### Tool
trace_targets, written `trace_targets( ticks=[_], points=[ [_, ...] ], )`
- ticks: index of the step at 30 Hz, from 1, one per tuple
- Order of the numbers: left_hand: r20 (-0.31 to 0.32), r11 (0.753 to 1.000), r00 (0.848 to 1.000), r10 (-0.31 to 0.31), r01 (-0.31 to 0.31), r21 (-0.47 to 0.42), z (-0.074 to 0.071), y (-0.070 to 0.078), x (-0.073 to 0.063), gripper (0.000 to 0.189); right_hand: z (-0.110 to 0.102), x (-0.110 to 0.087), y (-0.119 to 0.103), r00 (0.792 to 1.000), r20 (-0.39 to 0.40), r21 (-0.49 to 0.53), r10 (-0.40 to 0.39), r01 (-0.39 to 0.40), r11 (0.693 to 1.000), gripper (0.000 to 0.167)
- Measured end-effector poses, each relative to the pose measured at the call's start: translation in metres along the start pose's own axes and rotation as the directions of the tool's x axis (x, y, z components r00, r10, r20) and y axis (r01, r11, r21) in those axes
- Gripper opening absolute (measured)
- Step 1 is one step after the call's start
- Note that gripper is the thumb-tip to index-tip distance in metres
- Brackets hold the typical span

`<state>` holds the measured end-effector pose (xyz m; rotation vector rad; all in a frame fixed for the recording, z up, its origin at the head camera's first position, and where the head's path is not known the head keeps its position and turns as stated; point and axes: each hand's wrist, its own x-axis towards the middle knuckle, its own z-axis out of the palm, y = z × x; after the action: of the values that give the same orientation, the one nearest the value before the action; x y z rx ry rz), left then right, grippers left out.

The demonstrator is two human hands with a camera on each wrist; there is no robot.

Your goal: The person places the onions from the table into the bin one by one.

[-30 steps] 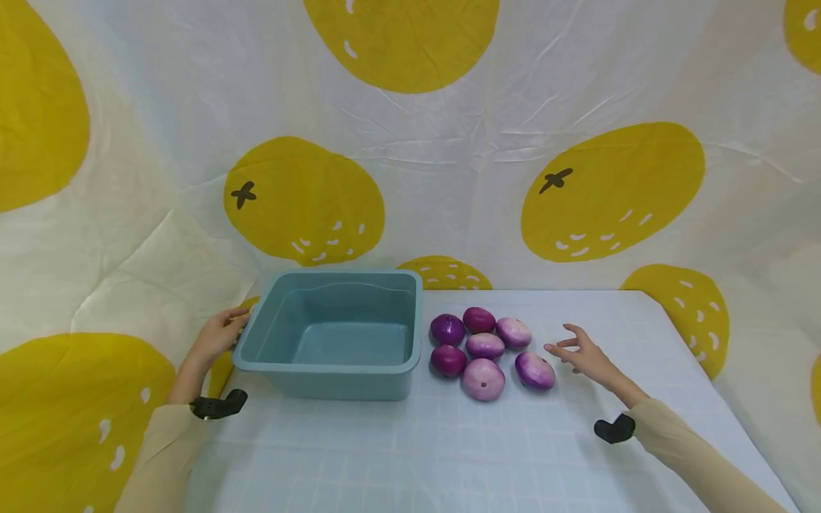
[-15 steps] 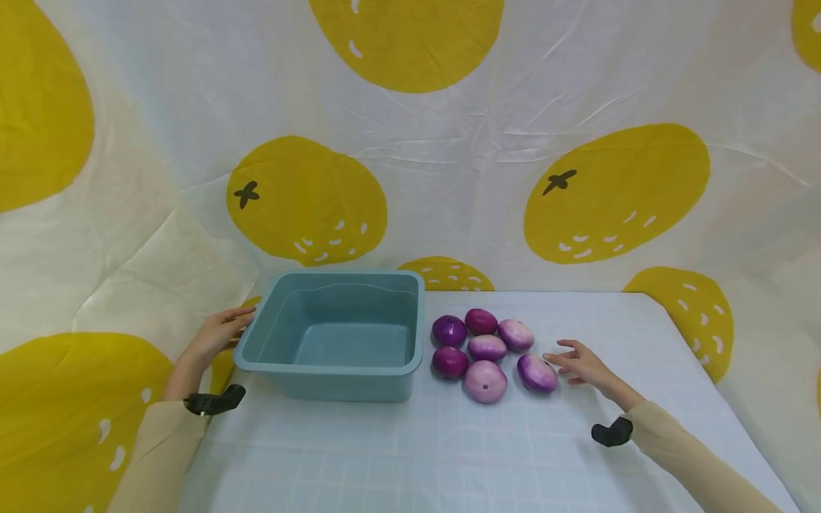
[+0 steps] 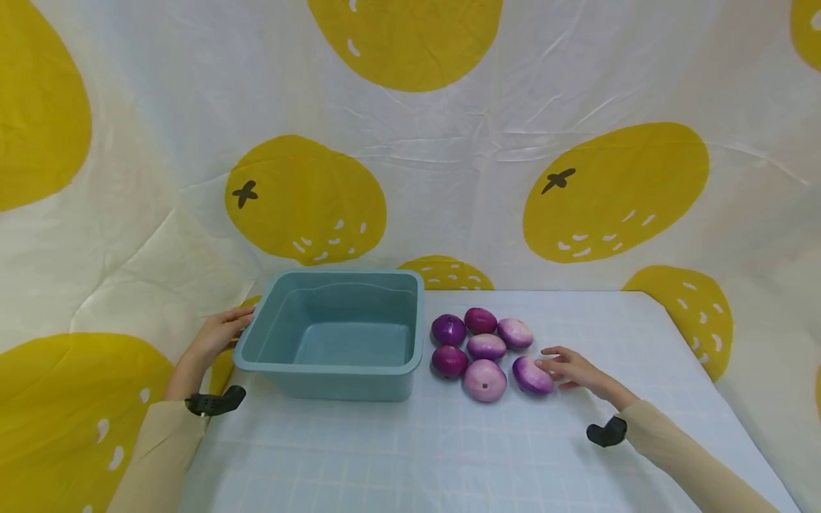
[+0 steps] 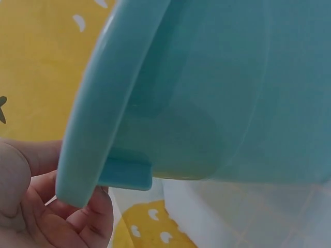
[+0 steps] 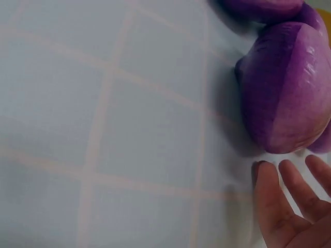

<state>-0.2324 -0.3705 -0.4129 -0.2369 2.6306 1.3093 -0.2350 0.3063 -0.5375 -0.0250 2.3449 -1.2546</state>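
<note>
A blue-green plastic basin (image 3: pixel 349 385) stands left of centre on the table. My left hand (image 3: pixel 220 335) is at its left rim; in the left wrist view the thumb lies by the rim's outer side and curled fingers (image 4: pixel 98 214) reach beneath it, gripping the edge. Several purple onions lie in a group right of the basin. My right hand (image 3: pixel 574 372) is at the outermost onion (image 3: pixel 531 377), fingertips at its right side. The right wrist view shows this onion (image 5: pixel 284 90) just beyond the loosely extended fingers (image 5: pixel 295 191), not enclosed by them.
The pinkish onion (image 3: pixel 484 381) lies left of the one by my right hand, with a pale onion (image 3: pixel 515 333) behind. A pale checked cloth (image 3: pixel 474 456) covers the table. Patterned fabric (image 3: pixel 449 192) hangs close behind and beside it.
My right hand has moved left and down to the outermost onion, which has turned and shifted slightly left. The left hand has flattened a little against the basin rim; the basin stays put.
</note>
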Motion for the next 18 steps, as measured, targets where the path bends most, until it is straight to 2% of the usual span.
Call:
trace_targets(
  ticks=[5, 12, 18],
  points=[
    [-0.006, 1.0, 1.0, 0.007, -0.007, 0.003, -0.001, 0.0, 0.0, 0.06, 0.006, 0.0, -0.006, 0.997, 0.071, 0.02, -0.022, 0.021, 1.0, 0.067],
    [-0.02, 1.0, 1.0, 0.006, -0.006, -0.001, -0.001, -0.001, 0.001, 0.058, 0.012, -0.002, -0.015, 0.994, 0.104, 0.015, -0.021, 0.019, 1.0, 0.074],
    [-0.011, 1.0, 1.0, -0.007, 0.007, 0.009, 0.0, 0.0, 0.001, 0.058, 0.013, -0.002, -0.015, 0.991, 0.135, -0.009, -0.006, 0.007, 1.0, 0.072]
  ],
)
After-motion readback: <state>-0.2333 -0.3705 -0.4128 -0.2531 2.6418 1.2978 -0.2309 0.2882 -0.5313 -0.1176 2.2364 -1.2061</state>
